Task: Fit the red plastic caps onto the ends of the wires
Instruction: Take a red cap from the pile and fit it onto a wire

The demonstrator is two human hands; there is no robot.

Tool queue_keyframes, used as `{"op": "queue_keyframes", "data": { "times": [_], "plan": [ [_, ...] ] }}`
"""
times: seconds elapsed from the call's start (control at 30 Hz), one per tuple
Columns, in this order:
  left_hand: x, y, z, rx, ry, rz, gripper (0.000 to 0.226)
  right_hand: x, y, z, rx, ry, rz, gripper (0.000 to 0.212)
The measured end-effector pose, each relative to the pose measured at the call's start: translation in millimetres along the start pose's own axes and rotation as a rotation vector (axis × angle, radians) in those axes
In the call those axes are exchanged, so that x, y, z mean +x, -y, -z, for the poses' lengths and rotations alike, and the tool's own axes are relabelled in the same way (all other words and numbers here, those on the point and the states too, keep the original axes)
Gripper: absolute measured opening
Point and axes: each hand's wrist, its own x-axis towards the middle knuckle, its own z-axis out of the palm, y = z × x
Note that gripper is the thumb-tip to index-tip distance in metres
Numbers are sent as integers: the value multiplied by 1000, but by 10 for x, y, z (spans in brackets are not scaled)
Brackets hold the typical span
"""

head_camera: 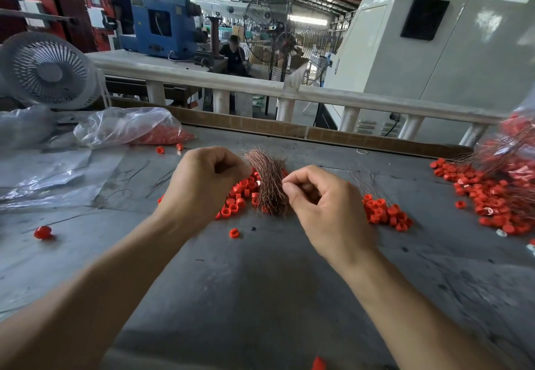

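Nearest, two bare forearms are reaching up from six o'clock over the grey surface point(260, 297), where a single red cap point(318, 364) is lying at the bottom edge. The left hand point(202, 184) is hovering just left of centre with its fingers curled tight toward the thumb; whether they are pinching a cap or a wire is not visible. The right hand point(321, 201) is sitting just right of centre, fingers curled, thumb and forefinger pressing together at the edge of the bundle of copper wires point(270, 184); what they are pinching is too small to tell. The bundle is lying between the two hands on a pile of red caps point(241, 196). At four o'clock of the bundle a smaller heap of caps point(385, 212) is lying with thin wires rising from it. At three o'clock a large heap of capped wires point(489, 193) is spreading from a clear bag. At nine o'clock another loose cap point(42, 232) is lying alone. At ten o'clock a plastic bag of caps point(130, 128) is lying open, with a white fan point(47, 70) behind it. At twelve o'clock, beyond a white railing point(260, 87), a big wire-caged fan point(278, 36) is standing.
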Motion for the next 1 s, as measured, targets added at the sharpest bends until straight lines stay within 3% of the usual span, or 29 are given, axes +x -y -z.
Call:
{"op": "queue_keyframes", "data": {
  "times": [0.07,0.13,0.33,0.57,0.73,1.0],
  "plan": [
    [21,46,39,319,35,12,14,7,-33,13,5,-13,-42,11],
    [7,68,55,496,89,25,13,11,-52,13,10,-21,-75,11],
    [-39,76,30,648,170,9,21,-4,-58,3,-6,-4,-84,14],
    [-59,83,-21,681,196,-7,7,-23,-48,-17,-15,41,-102,16],
    [-70,61,-27,553,118,-81,9,-27,-34,-24,7,27,-117,15],
    [-159,-153,-135,-121,151,-66,25,-21,40,1,75,-74,-111,11]
  ]
}}
